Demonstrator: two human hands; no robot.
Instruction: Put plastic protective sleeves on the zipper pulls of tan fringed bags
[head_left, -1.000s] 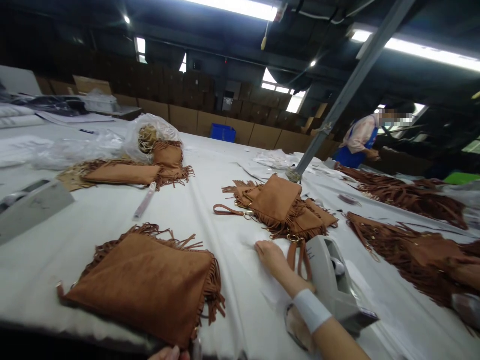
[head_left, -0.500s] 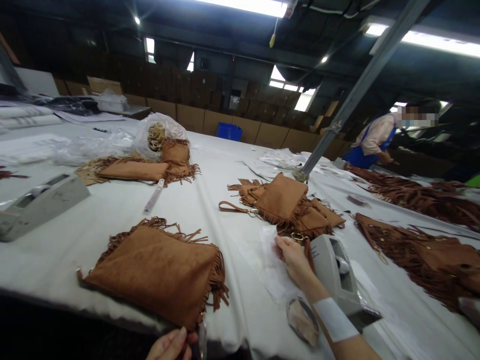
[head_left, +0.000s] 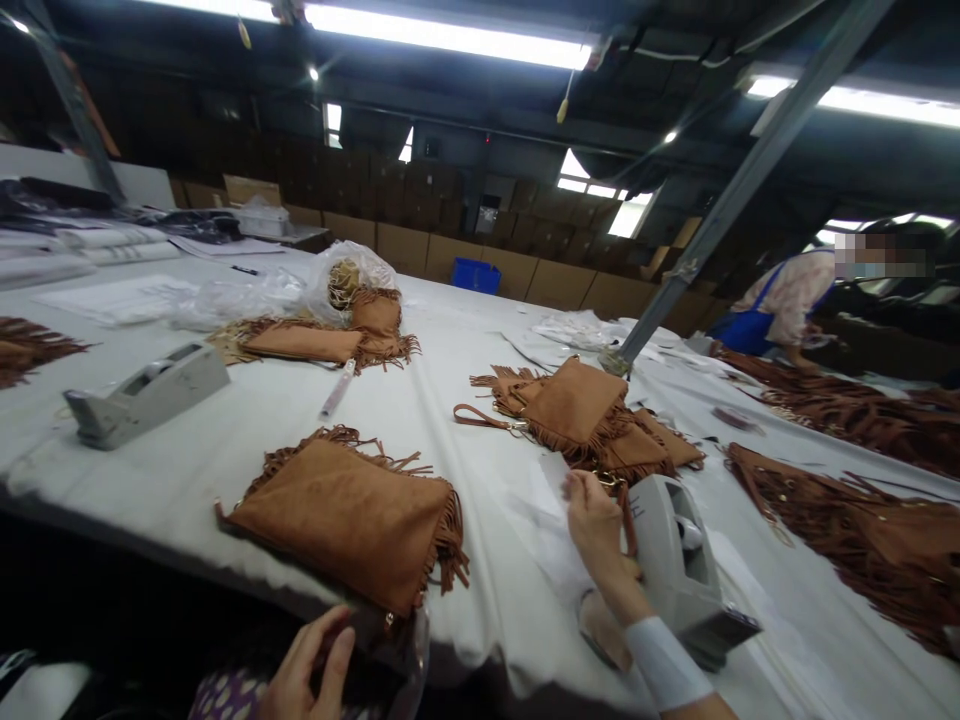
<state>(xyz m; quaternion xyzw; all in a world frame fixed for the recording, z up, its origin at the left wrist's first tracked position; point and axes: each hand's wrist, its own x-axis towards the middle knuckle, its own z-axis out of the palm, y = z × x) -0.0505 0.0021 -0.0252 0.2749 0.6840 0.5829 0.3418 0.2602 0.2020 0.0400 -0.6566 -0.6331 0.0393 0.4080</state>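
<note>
My right hand (head_left: 596, 530) rests on the white table (head_left: 247, 420), fingers curled over a sheet of clear plastic film (head_left: 544, 525), beside a grey tape dispenser (head_left: 679, 570). My left hand (head_left: 307, 672) is at the near table edge with fingers apart, touching the corner of a brown fringed suede bag (head_left: 352, 520). A clear plastic sleeve (head_left: 409, 650) hangs at that corner. A small pile of fringed bags (head_left: 585, 415) with a wrist strap (head_left: 480, 420) lies just beyond my right hand.
A second tape dispenser (head_left: 146, 392) sits at the left. More fringed bags and a plastic bag (head_left: 337, 315) lie farther back. Brown fringed pieces (head_left: 862, 500) cover the right side. A slanted steel post (head_left: 720, 200) meets the table. A person in a blue apron (head_left: 787, 300) works at the far right.
The view has shifted left and down. My left hand has come up into sight at the bag's near corner. My right hand has drawn back slightly along the plastic film beside the dispenser.
</note>
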